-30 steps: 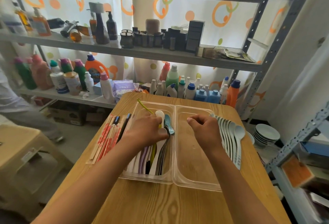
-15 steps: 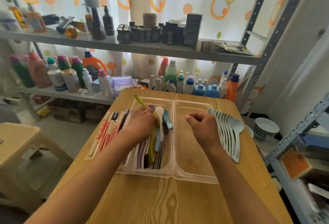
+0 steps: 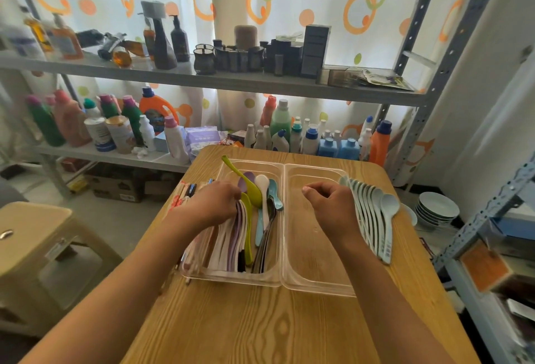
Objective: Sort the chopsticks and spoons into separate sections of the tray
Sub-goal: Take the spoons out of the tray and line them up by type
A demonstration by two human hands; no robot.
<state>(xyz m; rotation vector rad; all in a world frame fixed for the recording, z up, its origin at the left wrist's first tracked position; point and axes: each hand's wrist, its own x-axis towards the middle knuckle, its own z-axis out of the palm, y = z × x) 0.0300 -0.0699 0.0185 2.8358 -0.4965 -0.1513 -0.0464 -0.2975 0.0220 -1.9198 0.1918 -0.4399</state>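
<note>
Roughly midway, by the look of it. Left section of the clear tray [image 3: 282, 220] already crowded with mixed spoons [image 3: 262, 204]: green, purple, white and blue bowls pointing toward 12 o'clock, handles running back toward 6. Right section holding nothing visible, bare plastic over the wood grain. Still outside the tray: a bundle of chopsticks [image 3: 185, 194] on the table [image 3: 260, 326] at 9 o'clock of the tray, just beside its left wall, and a fanned row of pale blue spoons [image 3: 373, 219] at 3 o'clock, touching or nearly touching the right wall.

Left hand [image 3: 215, 204] down in the left section, fingers curled in among the spoon handles; grip probably closed on one or more, though exactly which cannot be told. Right hand [image 3: 333, 207] poised above the right section, grip curled into a loose fist with nothing in it, knuckles close to the pale blue row.

Left to do, judging from this layout: chopsticks into the vacant section, pale blue spoons in with the others.
</note>
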